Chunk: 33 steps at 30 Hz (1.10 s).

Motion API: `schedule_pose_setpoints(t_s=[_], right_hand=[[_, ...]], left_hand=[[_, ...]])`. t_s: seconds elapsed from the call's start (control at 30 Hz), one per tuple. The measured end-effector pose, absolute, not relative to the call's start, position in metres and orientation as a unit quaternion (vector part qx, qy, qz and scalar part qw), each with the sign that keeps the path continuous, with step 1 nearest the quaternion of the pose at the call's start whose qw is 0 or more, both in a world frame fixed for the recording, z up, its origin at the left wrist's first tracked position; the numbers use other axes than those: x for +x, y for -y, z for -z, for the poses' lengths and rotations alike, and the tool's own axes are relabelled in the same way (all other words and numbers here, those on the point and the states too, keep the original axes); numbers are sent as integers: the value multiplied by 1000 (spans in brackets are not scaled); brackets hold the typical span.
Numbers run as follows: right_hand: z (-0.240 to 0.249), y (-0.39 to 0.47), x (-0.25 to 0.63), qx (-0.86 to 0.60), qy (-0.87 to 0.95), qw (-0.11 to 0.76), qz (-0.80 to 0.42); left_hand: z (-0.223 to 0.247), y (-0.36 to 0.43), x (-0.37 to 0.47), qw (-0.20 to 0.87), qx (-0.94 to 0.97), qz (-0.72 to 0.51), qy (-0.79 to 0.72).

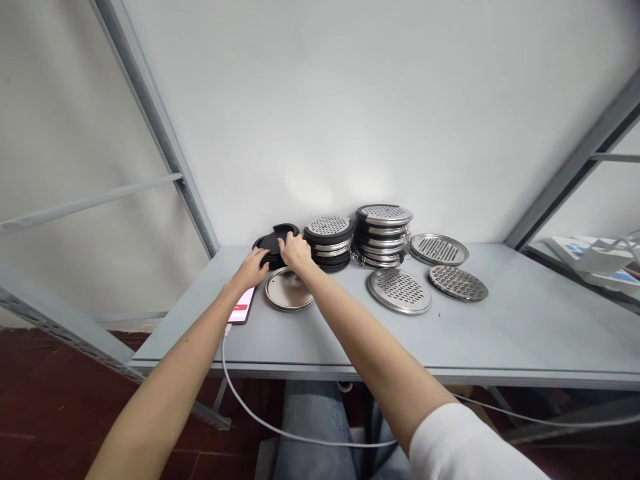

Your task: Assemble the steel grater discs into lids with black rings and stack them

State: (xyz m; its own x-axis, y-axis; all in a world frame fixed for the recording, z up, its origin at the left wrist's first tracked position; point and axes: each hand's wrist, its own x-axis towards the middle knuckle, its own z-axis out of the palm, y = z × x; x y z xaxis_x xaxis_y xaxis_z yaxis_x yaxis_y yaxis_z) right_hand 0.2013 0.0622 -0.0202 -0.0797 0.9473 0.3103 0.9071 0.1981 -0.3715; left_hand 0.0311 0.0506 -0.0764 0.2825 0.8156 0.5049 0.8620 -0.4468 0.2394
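Note:
At the back left of the grey shelf, both hands are on a stack of round black pieces [271, 242]. My left hand [251, 268] rests at the left front of the stack, its fingers curled over the edge. My right hand [295, 251] is at the right side, with thumb and fingers on the upper black piece. Just in front lies a shiny round metal lid [289, 289], partly covered by my right forearm. A stack of black and silver discs with a perforated top [329, 225] stands directly right of my right hand.
A taller disc stack [384, 233] stands further right, near a slotted disc [439, 249] and two perforated discs [400, 291] [457, 283]. A lit phone [243, 308] with a white cable [235, 387] lies by my left wrist. Metal posts [150, 107] flank the shelf.

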Motion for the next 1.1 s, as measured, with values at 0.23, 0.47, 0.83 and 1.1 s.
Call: schedule_pose_setpoints(t_s=[0.23,0.47,0.83,1.1], right_hand=[[21,-56,206,-607,756,246,-22],[12,-46,209,-622,744,243,7],[12,-50,203,-602,776,189,-2],[25,-50,205,-596,787,157,-14]], left_hand=[[73,-49,24,56,-806,271,524],[69,-50,20,57,-812,265,518],[58,-42,11,22,-807,269,525],[54,-48,29,27,-739,319,593]])
